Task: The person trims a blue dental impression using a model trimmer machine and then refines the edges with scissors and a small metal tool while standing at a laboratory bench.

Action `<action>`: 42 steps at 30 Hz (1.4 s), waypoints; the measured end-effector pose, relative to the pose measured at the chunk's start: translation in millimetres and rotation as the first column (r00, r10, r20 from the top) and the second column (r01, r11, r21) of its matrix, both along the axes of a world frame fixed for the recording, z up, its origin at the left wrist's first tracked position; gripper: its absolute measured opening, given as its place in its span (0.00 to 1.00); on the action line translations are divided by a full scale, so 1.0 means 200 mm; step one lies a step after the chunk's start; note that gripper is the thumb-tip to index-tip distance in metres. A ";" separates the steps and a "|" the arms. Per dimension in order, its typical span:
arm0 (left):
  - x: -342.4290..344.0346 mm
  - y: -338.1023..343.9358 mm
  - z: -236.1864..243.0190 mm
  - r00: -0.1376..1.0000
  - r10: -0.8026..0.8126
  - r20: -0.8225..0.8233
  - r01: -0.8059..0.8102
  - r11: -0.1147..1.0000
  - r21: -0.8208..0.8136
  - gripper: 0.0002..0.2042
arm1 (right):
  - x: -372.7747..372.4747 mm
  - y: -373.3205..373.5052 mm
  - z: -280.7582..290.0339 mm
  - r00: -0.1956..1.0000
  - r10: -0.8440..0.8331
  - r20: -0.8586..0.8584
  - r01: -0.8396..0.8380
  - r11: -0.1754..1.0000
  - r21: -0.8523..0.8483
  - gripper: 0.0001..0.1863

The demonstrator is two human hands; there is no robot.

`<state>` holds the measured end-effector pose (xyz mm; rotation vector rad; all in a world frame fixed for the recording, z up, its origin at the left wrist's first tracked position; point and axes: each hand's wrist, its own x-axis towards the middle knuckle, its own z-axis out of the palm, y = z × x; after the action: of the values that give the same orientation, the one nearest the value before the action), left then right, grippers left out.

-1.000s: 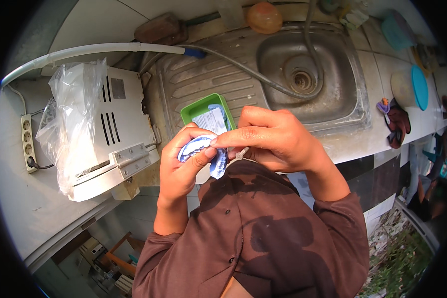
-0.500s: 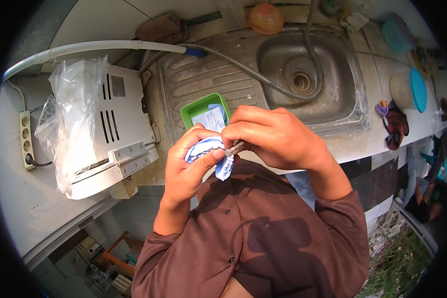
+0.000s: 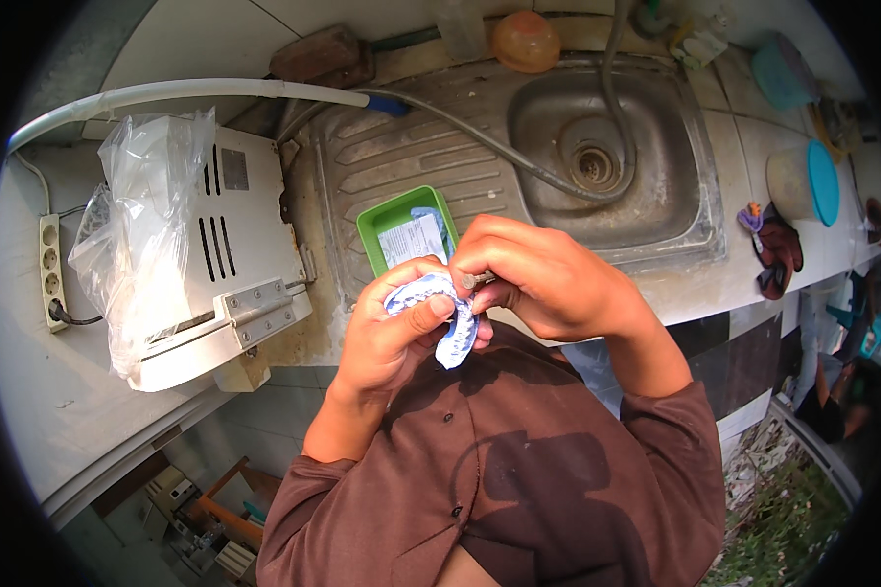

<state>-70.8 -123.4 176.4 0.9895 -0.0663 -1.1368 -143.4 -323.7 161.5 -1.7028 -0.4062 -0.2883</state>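
Observation:
My left hand (image 3: 382, 328) is closed round a horseshoe-shaped blue-and-white dental cast (image 3: 452, 349), its thumb pressed on the inner side and tooth shapes showing along the arch. Close by the cast, my right hand (image 3: 553, 279) pinches a small metal tool (image 3: 472, 281); just a short end of it shows past the fingers. Whether the tool touches the cast I cannot tell. Just beyond my hands, a green plastic tray (image 3: 366, 235) rests on the drainboard, with a paper slip (image 3: 411, 240) and a blue piece (image 3: 429, 217) inside.
A steel sink (image 3: 690, 166) lies at the far right, with a grey hose (image 3: 480, 147) running into it. At left stands a white metal machine (image 3: 250, 220) under clear plastic, beside a power strip (image 3: 51, 259). Dark gloves (image 3: 778, 256) and a lidded tub (image 3: 793, 184) sit on the right counter.
Both hands and the cast have shifted slightly right and nearer to me. The tool's end has drawn away from the cast's inner edge, and the right fingers now sit a little farther right.

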 end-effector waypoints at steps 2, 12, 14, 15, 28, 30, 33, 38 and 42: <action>0.00 -0.01 0.02 1.000 -0.001 0.032 0.001 1.000 -0.017 0.13 | 0.00 0.00 -0.02 0.999 -0.020 0.033 0.020 1.000 0.002 0.21; 0.03 0.01 -0.07 0.786 0.171 0.594 -0.035 0.972 -0.233 0.15 | -0.06 0.08 0.08 0.945 -0.275 0.179 0.271 0.961 0.049 0.16; 0.03 0.01 -0.06 0.861 0.147 0.487 -0.030 0.970 -0.240 0.15 | -0.05 0.08 0.09 0.946 -0.266 0.187 0.260 0.964 0.058 0.16; 0.01 0.00 0.01 0.931 0.118 0.346 -0.042 0.974 -0.221 0.15 | -0.05 0.07 0.09 0.954 -0.264 0.143 0.258 0.964 0.065 0.15; 0.00 0.00 0.18 0.969 0.049 0.243 -0.055 0.998 0.018 0.11 | -0.02 0.06 0.06 0.985 -0.169 -0.040 0.174 0.963 0.206 0.17; -0.01 0.00 0.18 0.958 0.052 0.281 -0.072 0.996 0.060 0.12 | -0.02 0.06 0.05 0.986 -0.168 -0.015 0.167 0.967 0.195 0.17; -0.01 -0.01 0.18 0.939 0.057 0.339 -0.102 0.988 0.116 0.14 | 0.00 0.06 0.06 0.986 -0.167 0.030 0.157 0.966 0.203 0.16; -0.01 -0.01 0.18 0.940 0.053 0.338 -0.096 0.989 0.111 0.15 | 0.01 0.05 0.07 0.987 -0.157 0.034 0.149 0.972 0.181 0.15; 0.00 -0.01 0.18 0.948 0.047 0.314 -0.077 0.993 0.085 0.13 | 0.00 0.07 0.07 0.976 -0.213 0.050 0.199 0.960 0.197 0.17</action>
<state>-70.1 -125.1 213.0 1.2438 -0.2350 -0.9244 -143.0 -310.0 174.7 -1.5497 -0.2435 -0.5254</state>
